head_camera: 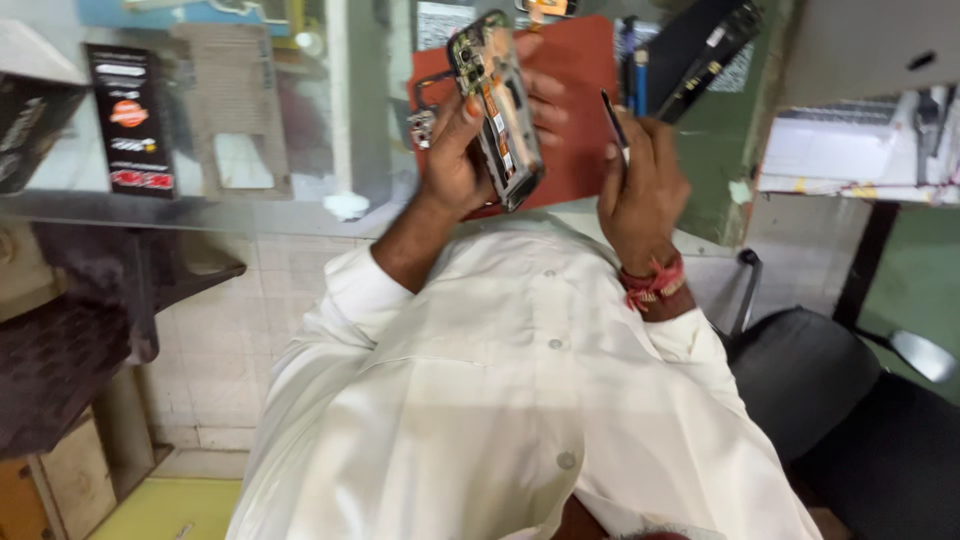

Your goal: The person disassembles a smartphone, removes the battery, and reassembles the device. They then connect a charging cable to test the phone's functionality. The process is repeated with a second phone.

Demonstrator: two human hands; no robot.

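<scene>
My left hand grips an opened smartphone with its back cover off, so the circuit board, camera module and orange flex cables show. It holds the phone tilted above a red mat. My right hand is just right of the phone, apart from it. Between its fingers it pinches a thin dark tool that points up. A red thread band circles the right wrist. Both white shirt sleeves fill the lower part of the view.
A glass counter carries the mat, a dark flat box, a black phone panel and blue pens. White equipment sits at right. A black chair stands lower right, a dark shelf lower left.
</scene>
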